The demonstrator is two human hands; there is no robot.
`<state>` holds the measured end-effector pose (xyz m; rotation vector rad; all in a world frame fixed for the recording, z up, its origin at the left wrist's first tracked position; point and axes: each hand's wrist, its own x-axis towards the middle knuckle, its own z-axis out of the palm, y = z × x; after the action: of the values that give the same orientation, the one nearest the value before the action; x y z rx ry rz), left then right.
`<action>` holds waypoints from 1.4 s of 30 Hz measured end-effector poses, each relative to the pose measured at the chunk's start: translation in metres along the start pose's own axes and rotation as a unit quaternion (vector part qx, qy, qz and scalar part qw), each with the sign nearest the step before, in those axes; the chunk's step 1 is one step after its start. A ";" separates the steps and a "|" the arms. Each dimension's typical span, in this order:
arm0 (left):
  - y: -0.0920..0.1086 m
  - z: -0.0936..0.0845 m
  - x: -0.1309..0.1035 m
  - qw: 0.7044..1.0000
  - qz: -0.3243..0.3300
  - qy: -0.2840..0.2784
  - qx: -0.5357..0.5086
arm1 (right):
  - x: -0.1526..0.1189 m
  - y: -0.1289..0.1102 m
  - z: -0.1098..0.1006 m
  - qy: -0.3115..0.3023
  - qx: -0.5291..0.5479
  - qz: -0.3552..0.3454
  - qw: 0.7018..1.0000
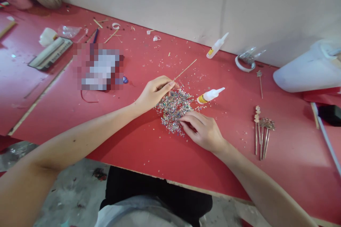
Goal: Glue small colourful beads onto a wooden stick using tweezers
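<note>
My left hand (161,90) is closed around a thin gold-coloured stick (185,69), which points up and to the right. Below that hand a pile of small glittering rhinestones (174,108) lies spread on the red table (133,145). At the pile's right edge is my right hand (204,129), thumb and fingertips pinched together at the stones; whatever they hold is too small to make out. A white glue bottle (210,95) with a yellow label and a pointed nozzle stands just beyond the right hand.
Several stone-topped sticks (262,138) lie at right. Near the wall are a second glue bottle (217,46), a tape roll (245,64) and a large white container (306,69). To the left lie a long box (50,54) and a pixelated object (101,69).
</note>
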<state>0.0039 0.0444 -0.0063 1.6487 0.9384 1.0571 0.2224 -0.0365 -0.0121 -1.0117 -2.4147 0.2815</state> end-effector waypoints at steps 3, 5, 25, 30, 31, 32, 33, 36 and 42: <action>0.000 0.000 0.000 1.000 0.001 -0.002 -0.001 | 0.000 0.000 -0.001 0.001 0.005 0.008 1.000; 0.000 -0.001 0.000 1.000 0.002 -0.003 -0.002 | 0.000 0.000 -0.002 0.004 0.008 0.023 1.000; 0.002 0.000 0.000 1.000 0.001 0.002 0.005 | 0.000 -0.001 -0.001 0.005 0.002 0.010 1.000; 0.003 0.001 0.001 1.000 -0.003 0.001 0.007 | -0.001 0.002 -0.001 0.007 0.018 0.021 1.000; 0.003 0.001 0.001 1.000 -0.003 0.000 0.008 | -0.001 0.002 -0.001 0.005 0.017 0.023 1.000; 0.003 0.000 0.001 1.000 -0.003 0.000 0.009 | -0.001 0.003 -0.001 0.005 0.015 0.026 1.000; 0.003 0.000 0.001 1.000 -0.003 0.000 0.009 | -0.001 0.003 -0.001 0.008 0.013 0.034 0.999; 0.003 0.000 0.001 1.000 0.000 0.001 0.011 | -0.002 0.004 -0.002 0.019 0.015 0.052 0.998; 0.003 0.000 0.000 1.000 0.002 0.002 0.007 | -0.004 0.006 -0.003 0.008 0.043 0.027 0.999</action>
<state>0.0046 0.0439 -0.0038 1.6612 0.9467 1.0602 0.2294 -0.0349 -0.0135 -1.0367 -2.3419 0.3914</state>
